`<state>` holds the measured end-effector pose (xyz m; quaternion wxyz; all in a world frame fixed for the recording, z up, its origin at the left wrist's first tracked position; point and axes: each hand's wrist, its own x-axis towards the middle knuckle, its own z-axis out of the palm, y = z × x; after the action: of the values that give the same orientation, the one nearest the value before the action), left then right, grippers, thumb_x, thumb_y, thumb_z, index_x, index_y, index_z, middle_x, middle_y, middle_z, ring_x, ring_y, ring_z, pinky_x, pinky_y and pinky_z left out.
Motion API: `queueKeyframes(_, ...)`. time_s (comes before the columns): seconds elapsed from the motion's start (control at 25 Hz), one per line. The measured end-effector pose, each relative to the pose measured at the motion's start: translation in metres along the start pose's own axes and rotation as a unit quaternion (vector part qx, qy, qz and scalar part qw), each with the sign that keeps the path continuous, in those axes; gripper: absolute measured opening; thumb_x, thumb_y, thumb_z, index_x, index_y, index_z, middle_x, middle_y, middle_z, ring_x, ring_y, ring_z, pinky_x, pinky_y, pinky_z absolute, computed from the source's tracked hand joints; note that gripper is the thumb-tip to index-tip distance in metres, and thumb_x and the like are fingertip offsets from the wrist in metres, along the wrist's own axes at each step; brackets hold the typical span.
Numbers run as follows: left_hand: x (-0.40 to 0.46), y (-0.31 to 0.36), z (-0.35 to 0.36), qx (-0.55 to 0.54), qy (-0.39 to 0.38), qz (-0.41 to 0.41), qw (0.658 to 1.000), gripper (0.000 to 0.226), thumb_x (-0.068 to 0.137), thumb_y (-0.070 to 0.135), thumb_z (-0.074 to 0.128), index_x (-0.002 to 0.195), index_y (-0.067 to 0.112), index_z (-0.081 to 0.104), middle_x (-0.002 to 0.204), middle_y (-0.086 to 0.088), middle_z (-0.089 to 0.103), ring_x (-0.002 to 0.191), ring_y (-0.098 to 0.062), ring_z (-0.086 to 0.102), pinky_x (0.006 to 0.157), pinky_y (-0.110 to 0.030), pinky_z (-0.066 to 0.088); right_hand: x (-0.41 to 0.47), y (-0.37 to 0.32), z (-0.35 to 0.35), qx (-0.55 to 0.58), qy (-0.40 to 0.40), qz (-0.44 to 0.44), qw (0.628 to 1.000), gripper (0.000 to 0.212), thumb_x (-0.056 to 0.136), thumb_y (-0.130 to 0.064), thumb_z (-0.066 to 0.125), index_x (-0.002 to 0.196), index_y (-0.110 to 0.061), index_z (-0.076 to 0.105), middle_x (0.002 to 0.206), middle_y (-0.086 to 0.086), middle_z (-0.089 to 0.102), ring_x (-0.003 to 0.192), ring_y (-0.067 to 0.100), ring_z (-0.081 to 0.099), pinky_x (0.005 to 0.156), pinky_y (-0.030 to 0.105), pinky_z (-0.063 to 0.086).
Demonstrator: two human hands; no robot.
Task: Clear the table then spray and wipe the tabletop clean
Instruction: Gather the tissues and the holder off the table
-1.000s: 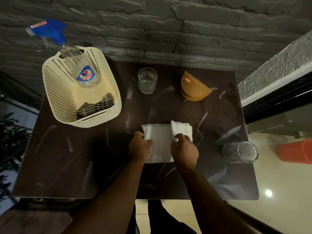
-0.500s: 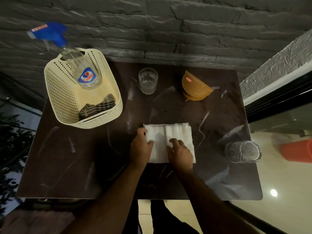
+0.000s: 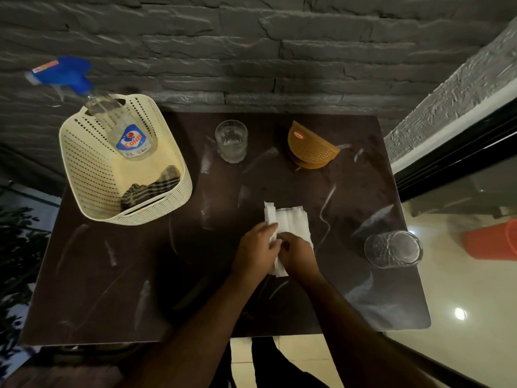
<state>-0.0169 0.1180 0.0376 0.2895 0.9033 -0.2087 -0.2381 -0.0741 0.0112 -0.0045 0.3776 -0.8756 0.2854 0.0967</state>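
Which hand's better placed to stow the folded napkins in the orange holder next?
Probably the right hand. The orange holder stands at the far right side, nearer to it. Both hands grip the napkins; the left hand would have to cross over.

A dark grey stone wall (image 3: 251, 51) stands behind the scene. At the right, a black frame (image 3: 453, 152) runs beside a glossy cream floor (image 3: 461, 345), which shows a small bright reflection. An orange container (image 3: 492, 239) stands on this floor, cut by the edge. Green leaves (image 3: 16, 247) are visible at the left.
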Motion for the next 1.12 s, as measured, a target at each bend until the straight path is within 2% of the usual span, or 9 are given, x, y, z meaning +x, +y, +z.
queueKeyframes(0.16,0.010,0.029,0.014,0.005,-0.019,-0.016,1.000,0.042,0.099,0.033,0.049,0.139,0.020,0.048,0.140,0.000,0.051,0.130,-0.017,0.046,0.104,-0.031,0.043,0.005,0.010,-0.025,0.130,0.018,0.079,0.988,0.016,0.091,-0.017,0.054,0.098,-0.020,0.068,0.091,-0.006,0.070,0.084,0.011,0.067,0.079,0.035,0.058)
queueKeyframes(0.32,0.009,0.038,0.029,-0.022,-0.055,0.012,0.998,0.039,0.101,0.031,0.043,0.139,0.024,0.048,0.137,0.002,0.054,0.127,-0.013,0.048,0.107,-0.034,0.042,0.008,0.023,-0.038,0.219,0.009,0.131,0.967,0.016,0.091,-0.018,0.052,0.093,-0.023,0.068,0.090,0.000,0.071,0.083,0.016,0.070,0.078,0.045,0.060)
queueKeyframes(0.44,0.006,0.033,0.034,-0.052,-0.089,0.037,0.994,0.038,0.101,0.026,0.043,0.139,0.025,0.049,0.138,0.003,0.054,0.126,-0.011,0.049,0.108,-0.034,0.042,0.003,0.031,-0.044,0.278,0.039,0.175,0.944,0.016,0.091,-0.016,0.052,0.092,-0.022,0.066,0.086,0.006,0.072,0.075,0.022,0.071,0.072,0.048,0.061)
queueKeyframes(0.52,0.008,0.023,0.030,-0.030,-0.026,0.020,0.999,0.038,0.099,0.018,0.048,0.136,0.024,0.052,0.134,0.005,0.056,0.121,-0.010,0.053,0.104,-0.031,0.045,-0.002,0.032,-0.048,0.206,0.091,0.163,0.961,0.015,0.092,-0.018,0.052,0.094,-0.021,0.066,0.088,0.003,0.071,0.073,0.015,0.068,0.070,0.039,0.060)
queueKeyframes(0.64,0.016,0.001,0.017,0.092,0.048,-0.006,0.995,0.038,0.097,0.019,0.051,0.134,0.026,0.053,0.137,0.005,0.052,0.123,-0.012,0.048,0.101,-0.029,0.044,-0.006,0.023,-0.044,0.003,0.127,0.053,0.990,0.016,0.090,-0.025,0.058,0.102,-0.021,0.067,0.096,-0.006,0.067,0.079,0.009,0.063,0.068,0.027,0.054)
queueKeyframes(0.72,0.021,-0.010,0.010,0.172,0.028,0.047,0.984,0.038,0.096,0.025,0.052,0.134,0.028,0.053,0.141,0.008,0.048,0.129,-0.014,0.040,0.104,-0.030,0.039,-0.007,0.013,-0.031,-0.095,0.129,-0.044,0.986,0.023,0.087,-0.030,0.064,0.108,-0.021,0.067,0.106,-0.002,0.066,0.092,0.015,0.063,0.072,0.028,0.053)
queueKeyframes(0.84,0.028,-0.020,0.011,0.255,-0.049,0.142,0.955,0.049,0.095,0.034,0.053,0.142,0.027,0.043,0.156,0.008,0.029,0.146,-0.017,0.016,0.115,-0.040,0.026,-0.003,0.017,-0.005,-0.231,0.109,-0.138,0.957,0.044,0.086,-0.034,0.062,0.126,-0.014,0.060,0.136,0.013,0.057,0.128,0.034,0.051,0.096,0.046,0.051)
queueKeyframes(0.96,0.033,-0.031,0.014,0.300,-0.119,0.167,0.931,0.067,0.095,0.048,0.045,0.152,0.023,0.019,0.162,0.004,0.005,0.149,-0.020,-0.009,0.120,-0.047,0.007,-0.002,0.040,0.007,-0.271,0.036,-0.134,0.953,0.061,0.093,-0.044,0.041,0.144,-0.011,0.042,0.154,0.013,0.035,0.144,0.033,0.029,0.107,0.054,0.039)
queueKeyframes(1.12,0.037,-0.034,0.009,0.329,-0.157,0.177,0.914,0.091,0.088,0.062,0.045,0.154,0.017,0.002,0.162,-0.003,-0.011,0.147,-0.021,-0.019,0.120,-0.047,-0.004,-0.001,0.051,0.005,-0.294,0.013,-0.140,0.945,0.068,0.096,-0.054,0.029,0.148,-0.010,0.035,0.158,0.011,0.024,0.147,0.028,0.020,0.113,0.053,0.022)
